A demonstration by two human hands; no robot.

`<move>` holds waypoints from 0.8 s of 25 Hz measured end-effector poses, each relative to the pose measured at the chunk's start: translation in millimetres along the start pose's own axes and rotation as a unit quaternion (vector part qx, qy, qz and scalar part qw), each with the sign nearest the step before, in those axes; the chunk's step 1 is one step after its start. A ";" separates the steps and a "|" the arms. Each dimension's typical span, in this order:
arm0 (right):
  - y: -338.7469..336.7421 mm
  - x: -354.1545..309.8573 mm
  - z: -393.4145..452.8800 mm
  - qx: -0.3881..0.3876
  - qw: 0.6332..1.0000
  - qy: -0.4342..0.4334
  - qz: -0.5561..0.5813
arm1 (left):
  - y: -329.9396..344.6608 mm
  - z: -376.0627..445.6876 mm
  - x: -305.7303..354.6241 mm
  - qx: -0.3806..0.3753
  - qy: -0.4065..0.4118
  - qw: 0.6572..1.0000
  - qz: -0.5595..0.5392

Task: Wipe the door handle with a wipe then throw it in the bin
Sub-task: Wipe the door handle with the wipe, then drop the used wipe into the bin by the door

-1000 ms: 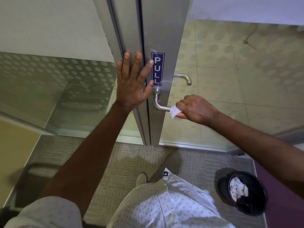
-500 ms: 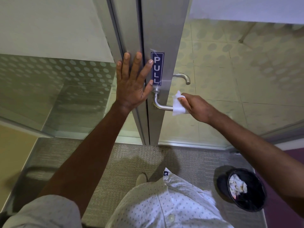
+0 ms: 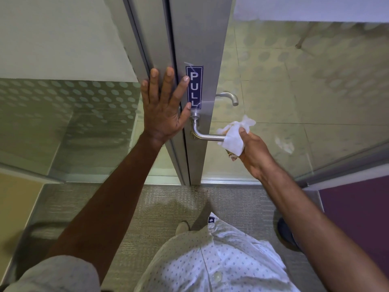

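Floor: I see grey ribbed carpet [image 3: 130,209] on my side of the door frame [image 3: 200,39]; past the frame, through the glass, pale tiles.
Room: a dotted frosted glass panel [image 3: 69,106] stands left of the frame, a purple wall [image 3: 357,224] to its lower right.
Edges: the metal frame runs upright through the middle, its foot meeting the carpet line.
Open room: bare carpet lies left of the frame's foot; my shirt [image 3: 210,260] and a shoe [image 3: 182,227] fill the space below it.
Writing: a blue sticker [image 3: 194,87] on the frame reads "PULL" downward, just above the door handle [image 3: 205,134].
Second lever: another handle [image 3: 228,97] shows behind the glass, right of the sticker.
Left hand [image 3: 163,106]: I keep it flat and spread wide against the frame, holding nothing.
Right hand [image 3: 251,153]: closed around the white wipe [image 3: 234,135].
Wipe: it touches the free end of the door handle, right of the frame.
Bin [image 3: 287,234]: a dark rim shows on the floor low and right of the frame, mostly hidden by my right arm.
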State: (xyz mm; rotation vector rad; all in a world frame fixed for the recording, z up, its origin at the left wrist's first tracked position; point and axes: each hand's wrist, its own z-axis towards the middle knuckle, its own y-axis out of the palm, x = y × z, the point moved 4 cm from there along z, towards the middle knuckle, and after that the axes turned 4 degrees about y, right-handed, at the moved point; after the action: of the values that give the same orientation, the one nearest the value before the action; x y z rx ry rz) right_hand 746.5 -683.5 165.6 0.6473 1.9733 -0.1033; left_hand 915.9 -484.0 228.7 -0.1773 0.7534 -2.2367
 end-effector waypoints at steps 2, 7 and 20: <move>4.4 7.9 -3.9 0.008 1.000 0.002 0.027 | 0.1 0.3 0.4 0.009 0.002 1.000 -0.001; 7.9 26.3 -12.4 0.076 0.997 0.008 0.009 | 0.0 0.7 2.3 0.013 0.011 1.000 0.000; -12.8 46.2 -45.4 0.179 0.980 0.048 -0.075 | -7.0 0.6 19.5 -0.005 0.002 1.000 -0.030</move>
State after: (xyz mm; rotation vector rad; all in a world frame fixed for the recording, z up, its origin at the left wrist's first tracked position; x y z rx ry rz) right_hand 687.8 -660.7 145.6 0.7421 2.1154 -0.5404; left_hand 898.1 -494.3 231.2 -0.2026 0.7717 -2.2911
